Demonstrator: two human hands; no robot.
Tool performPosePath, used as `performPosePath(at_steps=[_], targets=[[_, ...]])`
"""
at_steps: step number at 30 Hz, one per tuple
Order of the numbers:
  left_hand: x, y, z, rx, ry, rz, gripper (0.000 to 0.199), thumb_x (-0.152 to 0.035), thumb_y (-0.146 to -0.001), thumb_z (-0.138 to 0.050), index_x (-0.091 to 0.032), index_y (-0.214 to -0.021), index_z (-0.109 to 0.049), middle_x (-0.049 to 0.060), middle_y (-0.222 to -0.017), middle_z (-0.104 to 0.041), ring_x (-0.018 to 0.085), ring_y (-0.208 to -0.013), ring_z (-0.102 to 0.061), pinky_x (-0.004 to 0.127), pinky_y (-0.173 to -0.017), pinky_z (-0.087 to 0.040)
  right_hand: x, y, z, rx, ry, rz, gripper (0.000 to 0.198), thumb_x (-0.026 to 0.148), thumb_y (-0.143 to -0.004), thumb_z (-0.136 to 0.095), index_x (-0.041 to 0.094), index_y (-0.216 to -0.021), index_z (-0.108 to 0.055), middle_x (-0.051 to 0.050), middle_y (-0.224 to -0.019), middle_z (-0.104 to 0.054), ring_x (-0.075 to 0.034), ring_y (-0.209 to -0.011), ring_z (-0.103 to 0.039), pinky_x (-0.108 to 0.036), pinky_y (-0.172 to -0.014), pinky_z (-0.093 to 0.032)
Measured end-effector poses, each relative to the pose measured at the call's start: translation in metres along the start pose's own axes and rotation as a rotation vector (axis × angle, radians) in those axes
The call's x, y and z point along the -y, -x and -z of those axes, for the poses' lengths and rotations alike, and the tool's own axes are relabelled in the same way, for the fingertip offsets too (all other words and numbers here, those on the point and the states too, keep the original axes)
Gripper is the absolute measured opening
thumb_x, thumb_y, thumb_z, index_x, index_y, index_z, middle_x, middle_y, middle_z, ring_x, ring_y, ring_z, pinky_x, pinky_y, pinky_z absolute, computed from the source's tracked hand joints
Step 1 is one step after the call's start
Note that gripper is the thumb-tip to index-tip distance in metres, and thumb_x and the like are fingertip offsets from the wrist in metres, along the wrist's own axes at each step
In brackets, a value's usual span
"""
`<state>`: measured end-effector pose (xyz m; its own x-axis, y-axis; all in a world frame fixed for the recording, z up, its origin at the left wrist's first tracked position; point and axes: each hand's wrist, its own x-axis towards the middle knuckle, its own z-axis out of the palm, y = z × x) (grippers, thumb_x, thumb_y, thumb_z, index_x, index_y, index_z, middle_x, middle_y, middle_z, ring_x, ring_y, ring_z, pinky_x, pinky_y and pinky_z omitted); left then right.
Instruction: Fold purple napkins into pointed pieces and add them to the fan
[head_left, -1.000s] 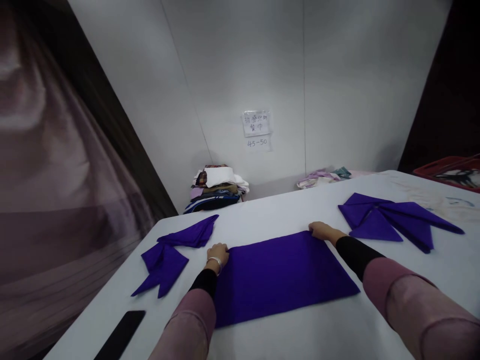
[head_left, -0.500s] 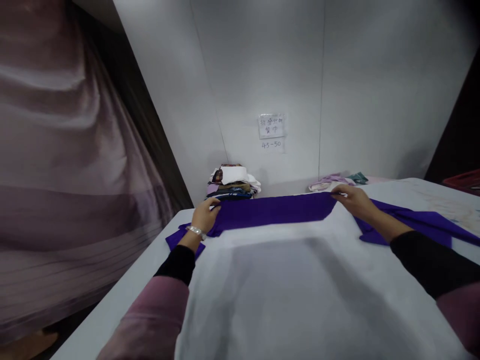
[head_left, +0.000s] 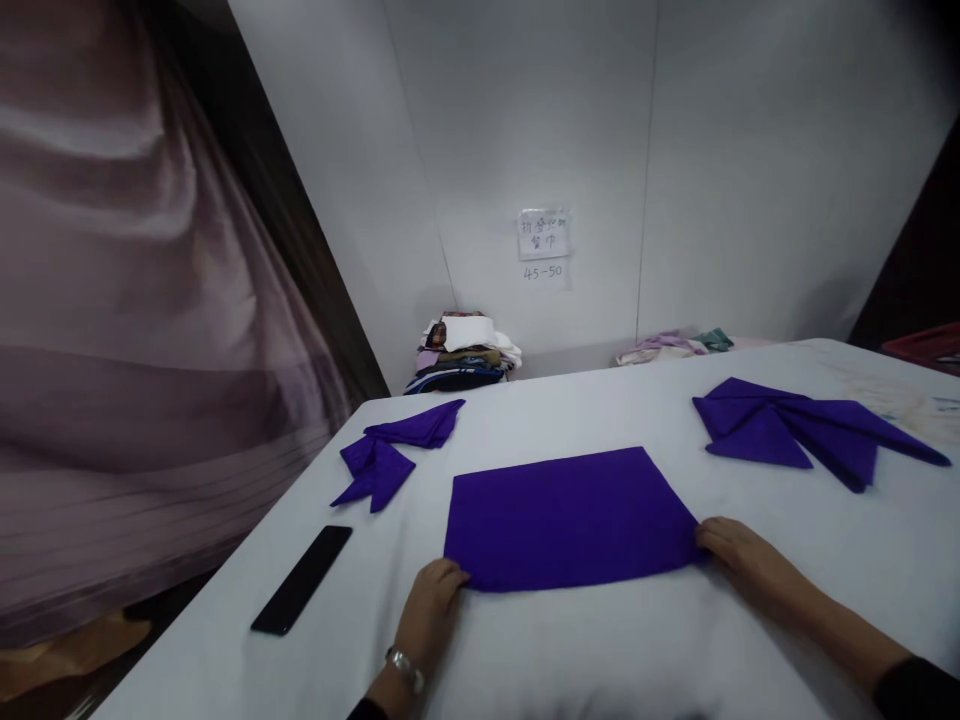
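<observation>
A flat purple cloth (head_left: 574, 525) with straight edges lies on the white-covered table (head_left: 577, 660). Its near left corner is pinched by my left hand (head_left: 433, 612), which has a silver bracelet at the wrist. My right hand (head_left: 742, 560) grips the near right corner, with the fingertips partly hidden by the cloth. To the left rests a folded purple cloth (head_left: 386, 455) with several pointed flaps. Another pointed, folded purple cloth (head_left: 795, 425) lies beyond my right hand.
A black flat object (head_left: 304, 580) lies left of my left hand. Stacked clothes (head_left: 465, 355) stand by the wall, with more crumpled fabric (head_left: 667, 347) to their right. A handwritten sign (head_left: 544, 245) hangs there. A pinkish curtain (head_left: 127, 350) hangs at the left.
Both hands have come down and nearer, bringing the cloth from a raised stretch to flat on the table. The black object and both folded cloths now show fully.
</observation>
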<state>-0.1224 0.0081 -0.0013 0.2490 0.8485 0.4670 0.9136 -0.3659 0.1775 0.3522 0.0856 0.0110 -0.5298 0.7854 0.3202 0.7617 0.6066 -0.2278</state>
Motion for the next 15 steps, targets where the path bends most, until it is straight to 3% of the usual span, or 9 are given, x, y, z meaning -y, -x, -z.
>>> performPosePath(at_steps=[4, 8, 11, 13, 15], targets=[[-0.006, 0.021, 0.017, 0.11, 0.076, 0.087, 0.024, -0.013, -0.075, -0.05, -0.025, -0.088, -0.066, 0.004, -0.093, -0.066, 0.02, -0.09, -0.062, 0.036, -0.082, -0.052, 0.005, 0.022, 0.002, 0.077, -0.042, -0.044, 0.035, 0.006, -0.073, -0.036, 0.02, -0.085, -0.066, -0.008, -0.098, -0.065, -0.022, -0.093, -0.059, -0.038, -0.084, -0.046], [-0.007, 0.016, 0.037, 0.242, 0.142, 0.235, 0.024, -0.035, -0.078, -0.056, -0.028, -0.098, -0.066, 0.004, -0.105, -0.065, 0.021, -0.098, -0.06, 0.034, -0.086, -0.051, 0.009, 0.019, 0.009, 0.111, -0.078, -0.104, 0.042, 0.004, -0.068, -0.037, 0.022, -0.091, -0.067, -0.006, -0.105, -0.065, -0.022, -0.101, -0.057, -0.046, -0.098, -0.035], [-0.007, -0.011, 0.035, 0.256, 0.158, 0.329, 0.033, -0.045, -0.083, -0.046, -0.025, -0.102, -0.065, 0.004, -0.112, -0.063, 0.019, -0.103, -0.058, 0.033, -0.092, -0.048, 0.034, -0.01, 0.005, 0.067, -0.144, -0.068, 0.045, 0.008, -0.069, -0.04, 0.022, -0.105, -0.064, -0.007, -0.114, -0.062, -0.023, -0.113, -0.05, -0.05, -0.105, -0.024], [-0.009, -0.037, 0.023, 0.251, 0.126, 0.312, 0.037, -0.044, -0.085, -0.042, -0.022, -0.106, -0.063, 0.005, -0.118, -0.06, 0.02, -0.111, -0.054, 0.035, -0.098, -0.042, 0.064, -0.04, -0.004, 0.035, -0.214, -0.038, 0.044, 0.018, -0.079, -0.041, 0.02, -0.12, -0.056, -0.009, -0.126, -0.054, -0.023, -0.122, -0.043, -0.049, -0.106, -0.023], [-0.013, -0.065, 0.004, 0.268, 0.047, 0.293, 0.041, -0.041, -0.085, -0.041, -0.019, -0.116, -0.058, 0.007, -0.129, -0.052, 0.021, -0.12, -0.046, 0.038, -0.103, -0.036, 0.101, -0.076, -0.019, 0.11, -0.281, 0.017, 0.049, 0.033, -0.085, -0.041, 0.018, -0.132, -0.044, -0.01, -0.138, -0.041, -0.024, -0.129, -0.032, -0.048, -0.107, -0.02]])
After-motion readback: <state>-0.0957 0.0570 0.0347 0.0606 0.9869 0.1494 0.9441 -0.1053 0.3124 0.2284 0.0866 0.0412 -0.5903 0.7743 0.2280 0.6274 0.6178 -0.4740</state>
